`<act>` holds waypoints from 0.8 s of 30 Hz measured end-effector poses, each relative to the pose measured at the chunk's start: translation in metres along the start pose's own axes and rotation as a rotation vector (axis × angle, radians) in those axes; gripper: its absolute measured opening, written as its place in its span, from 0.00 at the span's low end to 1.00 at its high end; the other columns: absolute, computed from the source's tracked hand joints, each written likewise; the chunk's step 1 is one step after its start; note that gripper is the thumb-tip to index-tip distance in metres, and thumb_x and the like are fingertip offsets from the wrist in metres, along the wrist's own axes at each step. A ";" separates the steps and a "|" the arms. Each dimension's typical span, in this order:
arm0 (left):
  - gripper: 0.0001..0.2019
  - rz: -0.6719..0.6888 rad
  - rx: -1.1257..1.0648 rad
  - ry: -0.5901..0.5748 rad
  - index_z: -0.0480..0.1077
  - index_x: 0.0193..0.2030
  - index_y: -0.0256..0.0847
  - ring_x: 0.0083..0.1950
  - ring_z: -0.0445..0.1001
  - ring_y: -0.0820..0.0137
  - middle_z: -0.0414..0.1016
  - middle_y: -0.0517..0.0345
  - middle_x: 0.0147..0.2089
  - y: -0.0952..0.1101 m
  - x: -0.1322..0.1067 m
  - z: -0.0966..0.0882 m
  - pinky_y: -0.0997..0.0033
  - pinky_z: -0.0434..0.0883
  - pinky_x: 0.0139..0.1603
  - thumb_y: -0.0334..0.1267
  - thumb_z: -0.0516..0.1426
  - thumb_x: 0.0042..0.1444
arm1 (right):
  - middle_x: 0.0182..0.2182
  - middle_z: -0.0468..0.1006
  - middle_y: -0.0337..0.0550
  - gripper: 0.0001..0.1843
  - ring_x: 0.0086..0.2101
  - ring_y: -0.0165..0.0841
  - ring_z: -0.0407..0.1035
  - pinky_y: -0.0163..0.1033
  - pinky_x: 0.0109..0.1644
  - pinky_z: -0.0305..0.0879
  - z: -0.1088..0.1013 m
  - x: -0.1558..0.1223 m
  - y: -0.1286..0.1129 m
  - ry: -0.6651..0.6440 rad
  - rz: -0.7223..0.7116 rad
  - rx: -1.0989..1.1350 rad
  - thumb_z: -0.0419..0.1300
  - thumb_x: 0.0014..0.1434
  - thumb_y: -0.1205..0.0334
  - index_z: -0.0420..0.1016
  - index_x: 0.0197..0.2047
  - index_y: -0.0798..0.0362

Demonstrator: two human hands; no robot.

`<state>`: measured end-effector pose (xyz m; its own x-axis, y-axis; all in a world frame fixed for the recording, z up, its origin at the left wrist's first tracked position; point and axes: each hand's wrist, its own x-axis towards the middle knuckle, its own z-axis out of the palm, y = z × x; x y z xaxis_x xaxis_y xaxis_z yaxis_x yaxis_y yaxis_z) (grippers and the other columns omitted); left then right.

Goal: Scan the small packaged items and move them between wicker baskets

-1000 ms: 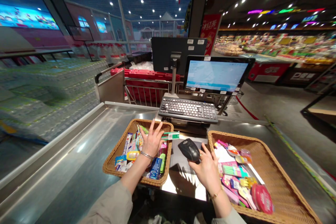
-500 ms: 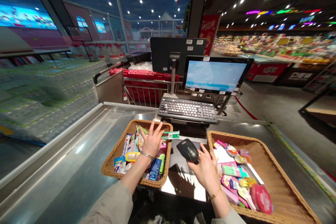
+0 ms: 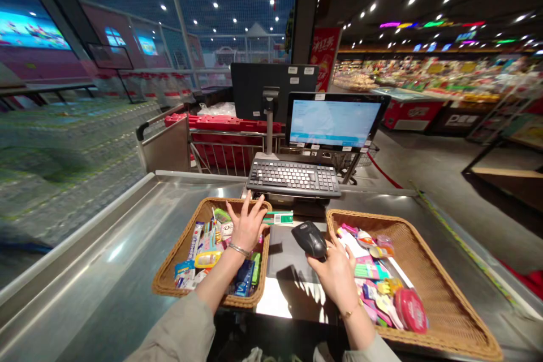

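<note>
Two pale sleeves [image 3: 182,325] come in at the bottom edge, the left wrist wearing a silver bracelet [image 3: 238,249] and the right one a thin gold bracelet [image 3: 350,311]. Closest in, the right hand [image 3: 337,274] has its fingers wrapped around a black handheld barcode scanner [image 3: 309,238], whose head points up and to the left. On the left, a wicker basket [image 3: 186,240] of small packaged goods sits on the metal worktop [image 3: 102,277]; among them are a yellow pack [image 3: 207,259] and a dark blue box [image 3: 243,280]. On the right, a larger wicker basket [image 3: 453,300] holds more goods on its left side, including a round red container [image 3: 410,310] and a green-striped pack [image 3: 370,270].

Over the left basket, the left hand [image 3: 246,230] is palm down, pinching a slim green package [image 3: 280,218] by its left end between thumb and forefinger, the remaining fingers spread wide. Most of that package sticks out rightward beyond the fingers, past the basket's right rim, its white barcode label facing up. It lies near the scanner head, a little above and left of it, the two not touching

Farther back stand a black keyboard [image 3: 292,178], a lit screen [image 3: 333,123], a second monitor [image 3: 250,93] seen from behind, and a red-fronted freezer [image 3: 405,112]
</note>
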<state>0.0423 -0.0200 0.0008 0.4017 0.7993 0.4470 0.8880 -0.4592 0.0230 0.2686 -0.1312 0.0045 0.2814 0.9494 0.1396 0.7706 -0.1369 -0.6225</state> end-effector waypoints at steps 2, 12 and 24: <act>0.18 0.021 0.011 0.037 0.72 0.56 0.52 0.75 0.45 0.47 0.59 0.55 0.71 0.005 0.003 0.002 0.20 0.22 0.64 0.45 0.59 0.59 | 0.52 0.78 0.46 0.14 0.66 0.47 0.53 0.59 0.67 0.39 -0.003 -0.001 0.004 0.032 0.011 -0.011 0.59 0.51 0.58 0.80 0.40 0.48; 0.18 0.112 -0.011 0.068 0.72 0.56 0.52 0.75 0.47 0.46 0.60 0.52 0.71 0.035 0.021 0.008 0.19 0.26 0.64 0.45 0.60 0.59 | 0.49 0.80 0.48 0.13 0.64 0.48 0.57 0.59 0.66 0.43 -0.018 -0.005 0.029 0.174 0.093 -0.055 0.58 0.51 0.56 0.81 0.37 0.47; 0.16 0.183 -0.064 0.065 0.72 0.55 0.52 0.75 0.48 0.48 0.61 0.54 0.70 0.077 0.037 0.009 0.18 0.26 0.63 0.43 0.60 0.59 | 0.55 0.75 0.54 0.16 0.63 0.47 0.58 0.57 0.67 0.45 -0.036 -0.015 0.057 0.258 0.211 -0.145 0.57 0.52 0.52 0.82 0.38 0.50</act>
<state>0.1277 -0.0224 0.0108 0.5384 0.6743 0.5054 0.7843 -0.6203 -0.0080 0.3292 -0.1636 -0.0051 0.5639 0.7957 0.2212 0.7479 -0.3784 -0.5454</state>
